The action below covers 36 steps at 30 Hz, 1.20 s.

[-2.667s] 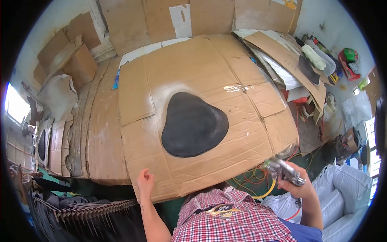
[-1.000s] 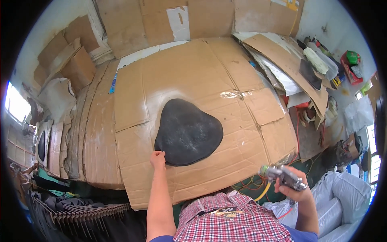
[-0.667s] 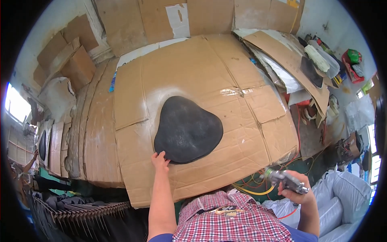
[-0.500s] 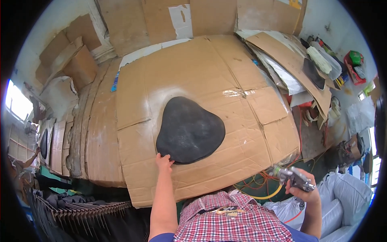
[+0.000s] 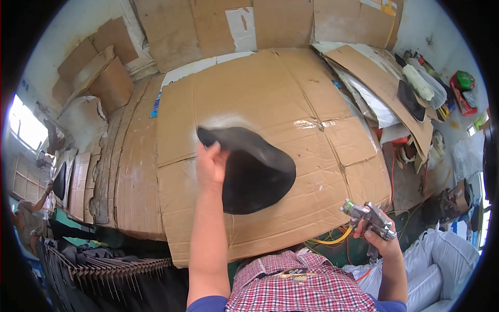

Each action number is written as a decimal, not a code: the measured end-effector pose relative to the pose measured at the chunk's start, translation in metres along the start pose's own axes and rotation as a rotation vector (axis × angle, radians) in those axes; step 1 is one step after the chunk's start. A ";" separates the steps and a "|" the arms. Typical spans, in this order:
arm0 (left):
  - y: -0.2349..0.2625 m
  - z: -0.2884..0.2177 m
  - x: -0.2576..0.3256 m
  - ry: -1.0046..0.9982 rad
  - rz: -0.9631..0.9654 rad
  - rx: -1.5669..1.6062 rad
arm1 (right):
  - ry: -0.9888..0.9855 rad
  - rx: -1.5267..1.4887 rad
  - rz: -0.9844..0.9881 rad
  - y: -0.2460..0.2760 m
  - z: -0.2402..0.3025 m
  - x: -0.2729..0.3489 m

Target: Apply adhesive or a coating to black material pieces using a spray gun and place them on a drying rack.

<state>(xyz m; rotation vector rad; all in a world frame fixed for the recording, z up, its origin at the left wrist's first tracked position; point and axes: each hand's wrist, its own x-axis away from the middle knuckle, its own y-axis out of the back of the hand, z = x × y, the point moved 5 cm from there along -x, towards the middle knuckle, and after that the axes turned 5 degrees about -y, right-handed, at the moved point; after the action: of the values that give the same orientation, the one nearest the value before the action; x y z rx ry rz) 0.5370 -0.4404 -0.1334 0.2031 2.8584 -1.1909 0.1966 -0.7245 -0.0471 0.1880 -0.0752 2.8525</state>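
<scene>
On the cardboard-covered table point(image 5: 249, 88) lies a black, flexible piece point(image 5: 260, 182) shaped like a rounded triangle. My left hand point(image 5: 212, 164) grips its left edge, holding that side raised and folded over toward the far side. The near and right parts of the piece rest on the cardboard. In my right hand point(image 5: 382, 239) is a metal spray gun point(image 5: 366, 216), held beyond the table's near right edge. Its nozzle end points up and to the left. A pale, whitish patch of cardboard shows just past the raised edge.
A yellow hose point(image 5: 335, 239) and thin cords run under the near right edge. Grey-white sacks point(image 5: 426, 260) stand at the lower right. Loose cardboard sheets point(image 5: 382, 88) lean at the right. Far left, another person point(image 5: 28, 218) holds a black piece point(image 5: 60, 182). Black pieces hang from a rack point(image 5: 99, 268).
My left hand has moved from the near left corner up and away, lifting and folding the black piece's left side. The spray gun has risen slightly and shifted left.
</scene>
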 end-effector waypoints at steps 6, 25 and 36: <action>-0.054 -0.118 -0.006 -0.239 0.139 0.301 | -0.084 0.034 0.093 0.000 0.004 0.006; 0.157 -0.268 0.179 -0.702 -0.528 0.134 | -0.129 0.223 0.284 -0.062 0.027 0.045; 0.162 -0.286 0.219 -0.755 -0.446 0.144 | 0.012 0.257 -0.120 -0.063 0.040 0.039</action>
<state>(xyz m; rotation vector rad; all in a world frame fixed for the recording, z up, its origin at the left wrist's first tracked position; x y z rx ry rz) 0.3457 -0.1016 -0.0651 -0.7520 2.1925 -1.1845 0.1820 -0.6559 0.0001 0.2200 0.2969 2.7342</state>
